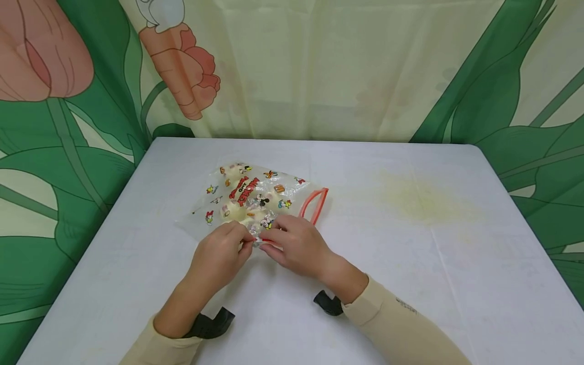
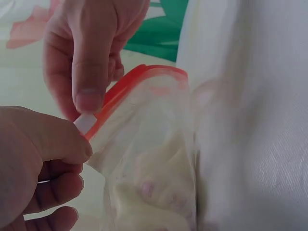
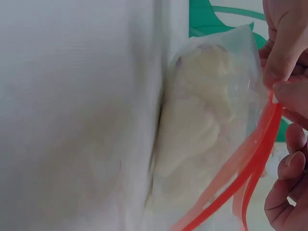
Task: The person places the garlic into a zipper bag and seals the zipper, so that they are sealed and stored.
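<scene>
Both hands at the near corner of a cartoon-print zip bag on the desk.

The left hand (image 1: 218, 253) and right hand (image 1: 296, 243) meet fingertip to fingertip over the near end of the clear zip bag (image 1: 248, 195), and each grip is pinching its red zipper strip (image 1: 315, 204) right there. From the left wrist, a small white slider tab (image 2: 86, 122) sits squeezed between thumb and finger at the strip's end. From the right wrist, the strip's two red bands run apart, away from the pinch. The bag lies flat on the white desk (image 1: 410, 284), stretching away from both grips toward the far side, with pale wrapped sweets (image 3: 202, 120) bunched inside. A floral curtain (image 1: 319, 66) hangs behind the desk.
</scene>
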The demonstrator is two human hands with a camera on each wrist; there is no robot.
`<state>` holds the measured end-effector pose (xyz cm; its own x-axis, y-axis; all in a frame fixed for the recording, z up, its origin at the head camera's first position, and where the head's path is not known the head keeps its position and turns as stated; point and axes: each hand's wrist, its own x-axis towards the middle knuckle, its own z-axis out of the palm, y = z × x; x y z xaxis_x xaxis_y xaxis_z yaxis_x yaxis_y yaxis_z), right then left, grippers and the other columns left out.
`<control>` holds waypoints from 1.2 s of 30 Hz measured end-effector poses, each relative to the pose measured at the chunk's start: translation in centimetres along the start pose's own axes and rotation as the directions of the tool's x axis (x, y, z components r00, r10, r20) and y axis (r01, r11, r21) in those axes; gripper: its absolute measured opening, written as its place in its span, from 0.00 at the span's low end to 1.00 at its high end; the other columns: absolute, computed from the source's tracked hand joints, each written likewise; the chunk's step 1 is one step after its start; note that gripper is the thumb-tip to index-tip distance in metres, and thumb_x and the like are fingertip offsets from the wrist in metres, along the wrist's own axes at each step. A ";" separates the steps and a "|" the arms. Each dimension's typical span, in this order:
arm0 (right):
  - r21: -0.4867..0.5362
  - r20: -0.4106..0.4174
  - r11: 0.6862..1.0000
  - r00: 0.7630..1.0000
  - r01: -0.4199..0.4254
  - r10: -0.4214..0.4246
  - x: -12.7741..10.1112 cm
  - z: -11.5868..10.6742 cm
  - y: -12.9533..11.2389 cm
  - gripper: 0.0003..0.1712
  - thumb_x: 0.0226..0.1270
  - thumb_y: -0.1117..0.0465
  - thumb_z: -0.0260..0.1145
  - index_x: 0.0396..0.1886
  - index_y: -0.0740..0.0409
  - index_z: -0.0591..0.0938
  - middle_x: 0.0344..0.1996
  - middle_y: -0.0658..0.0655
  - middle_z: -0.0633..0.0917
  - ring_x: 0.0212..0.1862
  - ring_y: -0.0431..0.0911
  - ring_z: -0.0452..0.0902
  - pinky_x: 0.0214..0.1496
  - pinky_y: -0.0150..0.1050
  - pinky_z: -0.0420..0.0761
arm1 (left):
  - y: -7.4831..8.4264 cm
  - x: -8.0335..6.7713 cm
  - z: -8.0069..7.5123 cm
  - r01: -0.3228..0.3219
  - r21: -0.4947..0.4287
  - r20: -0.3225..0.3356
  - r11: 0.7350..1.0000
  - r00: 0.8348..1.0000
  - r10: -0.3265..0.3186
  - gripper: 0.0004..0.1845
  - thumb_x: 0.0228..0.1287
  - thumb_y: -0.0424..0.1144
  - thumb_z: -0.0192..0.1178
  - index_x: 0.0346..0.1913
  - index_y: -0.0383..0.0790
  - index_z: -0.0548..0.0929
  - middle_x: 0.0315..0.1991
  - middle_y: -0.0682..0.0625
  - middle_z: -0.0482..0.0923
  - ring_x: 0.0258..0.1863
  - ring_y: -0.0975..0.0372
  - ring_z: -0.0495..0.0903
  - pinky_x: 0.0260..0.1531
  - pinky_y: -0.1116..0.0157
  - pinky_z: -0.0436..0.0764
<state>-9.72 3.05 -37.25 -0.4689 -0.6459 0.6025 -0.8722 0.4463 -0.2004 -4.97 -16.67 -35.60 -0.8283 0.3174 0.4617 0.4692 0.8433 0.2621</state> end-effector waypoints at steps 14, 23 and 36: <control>-0.056 -0.030 0.996 0.997 0.063 -0.065 0.5 0.8 0.3 0.06 0.56 0.60 0.76 0.34 0.54 0.90 0.29 0.48 0.81 0.31 0.41 0.75 0.29 0.33 0.74 | 0.0 0.1 0.5 -0.072 0.054 -0.036 0.996 0.997 0.074 0.13 0.42 0.23 0.75 0.24 0.37 0.79 0.22 0.50 0.75 0.21 0.60 0.74 0.20 0.66 0.76; -0.039 0.021 0.999 1.000 0.003 -0.002 0.2 0.5 0.6 0.06 0.55 0.59 0.76 0.32 0.55 0.90 0.27 0.48 0.82 0.30 0.41 0.75 0.30 0.32 0.74 | -0.1 0.1 0.6 -0.023 0.110 -0.023 0.994 0.999 0.026 0.16 0.40 0.26 0.76 0.23 0.37 0.75 0.18 0.51 0.72 0.16 0.62 0.68 0.17 0.67 0.69; -0.037 0.047 0.999 0.998 -0.037 0.039 -1.2 -0.2 1.6 0.04 0.55 0.60 0.76 0.31 0.53 0.90 0.26 0.47 0.82 0.29 0.41 0.75 0.30 0.31 0.74 | -0.5 0.0 0.5 0.121 0.122 -0.017 0.985 0.993 -0.120 0.12 0.43 0.24 0.70 0.23 0.38 0.75 0.18 0.51 0.70 0.17 0.61 0.67 0.17 0.65 0.69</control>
<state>-10.48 4.66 -38.10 -0.5086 -0.6564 0.5572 -0.8484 0.4924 -0.1942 -5.35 -16.88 -36.19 -0.8733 0.2070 0.4410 0.3247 0.9222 0.2102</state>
